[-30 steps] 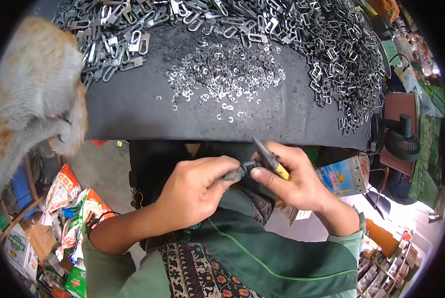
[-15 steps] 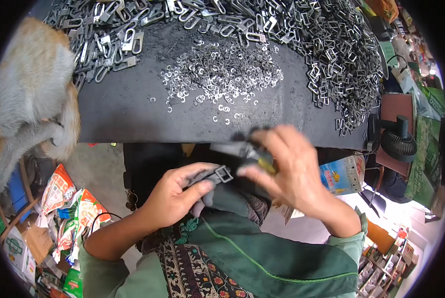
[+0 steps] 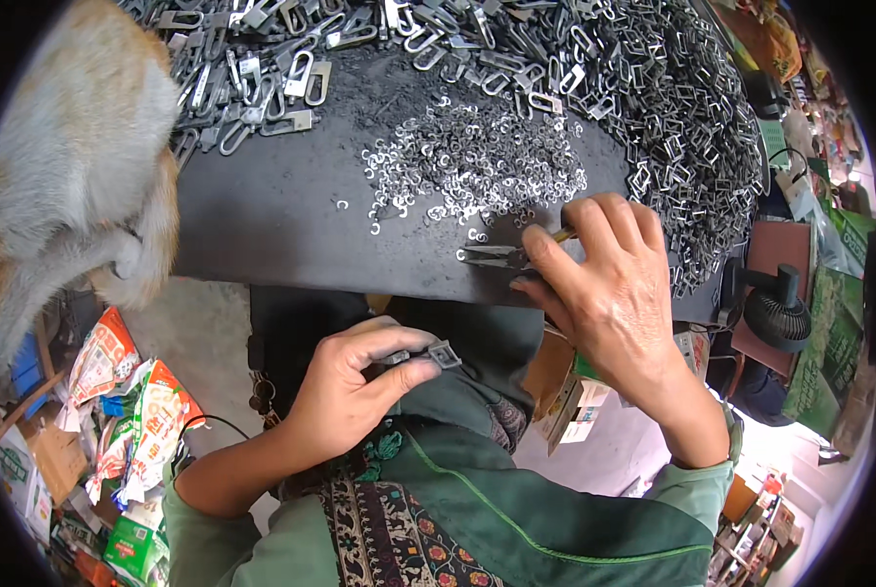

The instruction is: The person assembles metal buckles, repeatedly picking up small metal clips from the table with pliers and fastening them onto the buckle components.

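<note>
My left hand (image 3: 345, 396) is closed over my lap, just below the table edge. Thumb and fingers pinch a dark metal buckle piece (image 3: 445, 354) with a small square frame at its end; the rest of it is hidden in the hand. Over the front of the table, my right hand (image 3: 614, 279) is wrapped round pliers (image 3: 494, 256) with a bit of yellow on the handle. The plier tips touch or nearly touch a small C-shaped metal ring at the near side of a heap of such rings (image 3: 477, 166). Whether the jaws grip the ring I cannot tell.
Looped metal clips (image 3: 301, 78) are piled at the back of the dark table (image 3: 262, 230). A heap of small rectangular frames (image 3: 692, 147) covers its right side. A furry animal (image 3: 81, 157) lies at the left. A small black fan (image 3: 778, 308) stands right; bags (image 3: 159, 421) sit lower left.
My right hand has moved the pliers away from the piece in my left hand, up and onto the table by the rings. The left hand has stayed near its place, still pinching the piece.
</note>
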`<state>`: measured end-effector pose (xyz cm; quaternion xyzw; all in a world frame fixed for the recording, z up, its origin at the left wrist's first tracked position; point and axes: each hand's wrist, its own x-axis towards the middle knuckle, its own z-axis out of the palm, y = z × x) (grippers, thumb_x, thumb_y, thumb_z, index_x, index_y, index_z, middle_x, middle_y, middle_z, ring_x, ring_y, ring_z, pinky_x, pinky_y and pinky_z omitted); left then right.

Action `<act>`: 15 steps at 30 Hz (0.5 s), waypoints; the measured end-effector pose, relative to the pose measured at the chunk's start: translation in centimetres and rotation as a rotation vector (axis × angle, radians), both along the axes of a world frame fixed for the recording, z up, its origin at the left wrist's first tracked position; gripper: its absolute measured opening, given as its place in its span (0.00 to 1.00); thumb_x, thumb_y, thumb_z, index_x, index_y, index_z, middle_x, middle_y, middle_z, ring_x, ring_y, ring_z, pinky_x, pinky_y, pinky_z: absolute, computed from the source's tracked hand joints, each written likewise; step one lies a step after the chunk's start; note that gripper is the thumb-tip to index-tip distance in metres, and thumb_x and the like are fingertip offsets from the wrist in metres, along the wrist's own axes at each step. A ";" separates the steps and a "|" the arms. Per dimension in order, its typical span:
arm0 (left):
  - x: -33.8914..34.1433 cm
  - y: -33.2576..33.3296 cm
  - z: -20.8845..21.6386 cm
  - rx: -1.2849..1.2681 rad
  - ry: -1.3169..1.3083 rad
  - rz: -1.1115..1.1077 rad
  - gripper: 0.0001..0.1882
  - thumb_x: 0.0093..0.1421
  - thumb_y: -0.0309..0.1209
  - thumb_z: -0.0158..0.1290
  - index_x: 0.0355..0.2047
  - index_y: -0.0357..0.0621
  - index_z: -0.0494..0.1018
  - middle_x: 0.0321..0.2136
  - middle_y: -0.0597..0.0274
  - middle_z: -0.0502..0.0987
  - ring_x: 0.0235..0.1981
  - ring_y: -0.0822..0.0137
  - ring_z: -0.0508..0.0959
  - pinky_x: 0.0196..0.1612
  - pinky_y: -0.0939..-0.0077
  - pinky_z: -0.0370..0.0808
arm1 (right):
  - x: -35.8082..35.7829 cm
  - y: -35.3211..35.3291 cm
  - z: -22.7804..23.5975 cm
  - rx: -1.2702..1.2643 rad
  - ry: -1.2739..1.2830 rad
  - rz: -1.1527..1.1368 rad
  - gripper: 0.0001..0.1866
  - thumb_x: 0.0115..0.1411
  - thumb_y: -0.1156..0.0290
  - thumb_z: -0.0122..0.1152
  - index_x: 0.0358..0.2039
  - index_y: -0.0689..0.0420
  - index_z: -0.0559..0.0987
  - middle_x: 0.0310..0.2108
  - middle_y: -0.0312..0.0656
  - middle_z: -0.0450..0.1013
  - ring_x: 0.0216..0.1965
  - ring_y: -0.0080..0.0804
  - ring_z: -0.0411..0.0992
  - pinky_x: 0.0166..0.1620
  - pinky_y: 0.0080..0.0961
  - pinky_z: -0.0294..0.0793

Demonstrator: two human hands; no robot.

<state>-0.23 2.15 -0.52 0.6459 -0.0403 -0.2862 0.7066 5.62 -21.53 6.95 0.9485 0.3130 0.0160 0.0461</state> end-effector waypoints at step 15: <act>1.9 0.7 1.3 -0.162 0.397 -0.044 0.08 0.62 0.25 0.58 0.41 0.35 0.77 0.31 0.71 0.75 0.30 0.82 0.70 0.33 0.85 0.67 | -0.2 -1.0 1.4 0.196 0.211 0.182 0.18 0.46 0.58 0.68 0.35 0.52 0.77 0.31 0.39 0.68 0.32 0.37 0.70 0.32 0.32 0.66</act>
